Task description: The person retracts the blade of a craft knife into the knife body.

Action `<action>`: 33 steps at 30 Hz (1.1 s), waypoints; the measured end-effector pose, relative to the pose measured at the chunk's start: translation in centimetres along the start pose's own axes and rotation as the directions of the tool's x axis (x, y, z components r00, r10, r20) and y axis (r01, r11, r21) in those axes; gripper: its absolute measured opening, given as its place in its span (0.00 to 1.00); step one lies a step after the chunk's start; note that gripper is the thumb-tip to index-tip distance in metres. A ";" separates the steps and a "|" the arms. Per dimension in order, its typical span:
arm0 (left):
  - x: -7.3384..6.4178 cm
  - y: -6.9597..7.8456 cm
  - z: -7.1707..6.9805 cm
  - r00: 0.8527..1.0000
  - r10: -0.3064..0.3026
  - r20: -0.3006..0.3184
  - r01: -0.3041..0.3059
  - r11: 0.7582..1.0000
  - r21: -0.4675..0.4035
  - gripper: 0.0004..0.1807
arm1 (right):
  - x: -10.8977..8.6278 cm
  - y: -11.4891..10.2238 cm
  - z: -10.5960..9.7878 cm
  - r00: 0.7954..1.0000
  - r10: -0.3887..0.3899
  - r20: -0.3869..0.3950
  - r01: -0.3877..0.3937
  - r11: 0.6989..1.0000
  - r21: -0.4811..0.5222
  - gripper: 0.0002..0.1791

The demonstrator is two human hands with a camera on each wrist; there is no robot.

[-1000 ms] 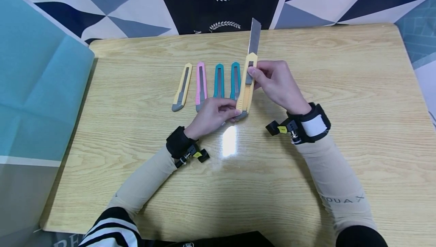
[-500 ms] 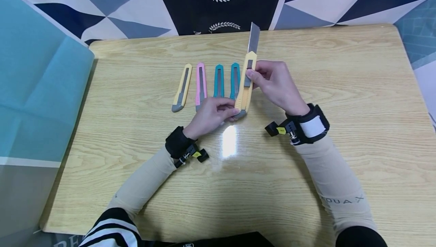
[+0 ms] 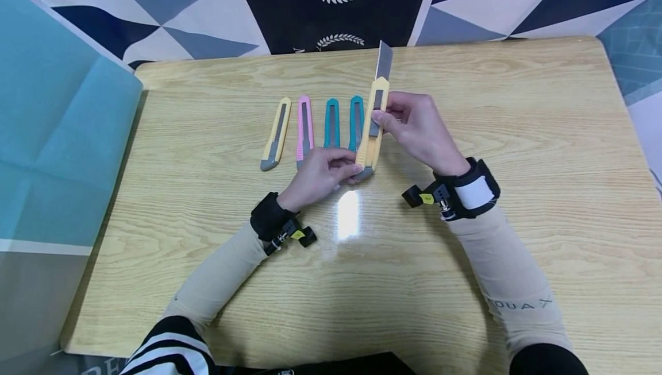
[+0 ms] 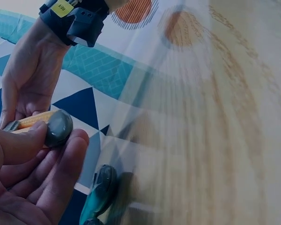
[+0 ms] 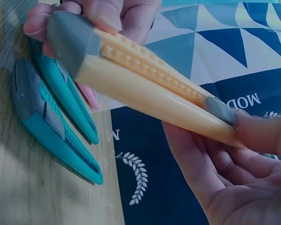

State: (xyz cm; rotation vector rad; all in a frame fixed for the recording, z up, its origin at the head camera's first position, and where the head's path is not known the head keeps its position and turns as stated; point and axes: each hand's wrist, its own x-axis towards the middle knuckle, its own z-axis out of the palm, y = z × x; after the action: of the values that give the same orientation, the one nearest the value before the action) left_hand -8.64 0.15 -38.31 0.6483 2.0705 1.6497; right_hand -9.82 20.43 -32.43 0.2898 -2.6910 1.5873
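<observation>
A pale yellow box cutter (image 3: pixel 368 148) is held above the table, blade end pointing away from me. My left hand (image 3: pixel 319 175) pinches its grey end cap (image 4: pixel 59 127) between thumb and fingers. Farther up the body, my right hand (image 3: pixel 421 128) grips the cutter, its thumb on the grey slider (image 5: pixel 220 110). Out of the tip sticks the metal blade (image 3: pixel 384 62). To the left lie another yellow box cutter (image 3: pixel 276 134), a pink one (image 3: pixel 305 125) and two teal ones (image 3: pixel 332 119), (image 5: pixel 56 126); my left hand hides the lower ends of the teal ones in the head view.
The wooden table (image 3: pixel 465 283) runs up to a patterned cloth (image 3: pixel 207 7) at the back. A light blue sheet (image 3: pixel 62 122) hangs along the left side. Each wrist carries a strapped camera (image 3: pixel 414 196).
The slider and my right thumb have moved down the cutter toward me. Less of the blade sticks out than before. My left hand stays almost in place, and the lying cutters have not moved.
</observation>
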 end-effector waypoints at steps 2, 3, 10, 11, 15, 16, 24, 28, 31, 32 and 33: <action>-0.1 0.5 -0.1 1.000 -0.011 0.003 0.011 1.000 -0.013 0.09 | 0.0 0.0 0.1 1.000 0.005 -0.001 -0.005 1.000 -0.012 0.10; -0.1 0.5 -0.1 1.000 -0.014 0.004 0.014 1.000 -0.022 0.09 | 0.0 0.1 0.1 1.000 0.006 -0.002 -0.006 1.000 -0.017 0.10; 0.2 -0.5 -0.1 1.000 0.009 0.004 -0.009 0.999 -0.032 0.08 | 0.0 0.0 0.2 1.000 -0.003 0.001 0.003 1.000 -0.020 0.09; 0.2 -0.5 -0.1 1.000 0.010 0.004 -0.010 1.000 -0.029 0.08 | 0.0 0.0 0.2 1.000 -0.003 0.004 0.003 1.000 -0.022 0.10; 0.2 -0.6 -0.1 1.000 0.012 0.003 -0.012 1.000 -0.016 0.08 | 0.1 0.1 0.2 1.000 0.002 0.016 -0.002 1.000 -0.029 0.09; 0.2 -0.6 -0.1 1.000 0.012 0.004 -0.012 1.000 -0.015 0.08 | 0.1 0.2 0.2 1.000 0.003 0.018 -0.003 0.999 -0.032 0.09; 0.2 -0.8 -0.1 1.000 0.016 0.008 -0.015 1.000 -0.024 0.08 | 0.1 0.3 0.4 1.000 0.010 0.027 -0.009 0.999 -0.051 0.09; 0.2 -0.8 -0.1 1.000 0.013 0.009 -0.013 1.000 -0.024 0.07 | 0.1 0.3 0.4 0.999 0.011 0.032 -0.010 0.999 -0.047 0.09; 0.1 -0.7 -0.1 1.000 0.007 0.011 -0.007 1.000 -0.025 0.07 | 0.1 0.3 0.5 0.999 0.015 0.048 -0.014 1.000 -0.018 0.11; 0.1 -0.7 -0.2 1.000 0.003 0.012 -0.002 1.000 -0.026 0.07 | 0.1 0.2 0.6 0.998 0.017 0.054 -0.016 1.000 -0.008 0.12; 0.2 -0.7 -0.2 1.000 -0.002 0.014 0.002 1.000 -0.029 0.07 | 0.1 0.3 0.6 0.998 0.018 0.060 -0.018 1.000 -0.003 0.12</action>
State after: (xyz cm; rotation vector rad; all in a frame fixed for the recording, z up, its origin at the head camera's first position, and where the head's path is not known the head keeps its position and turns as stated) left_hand -8.94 -0.03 -38.96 0.6463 2.0325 1.6666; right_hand -9.93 20.02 -32.92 0.3185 -2.7470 1.6063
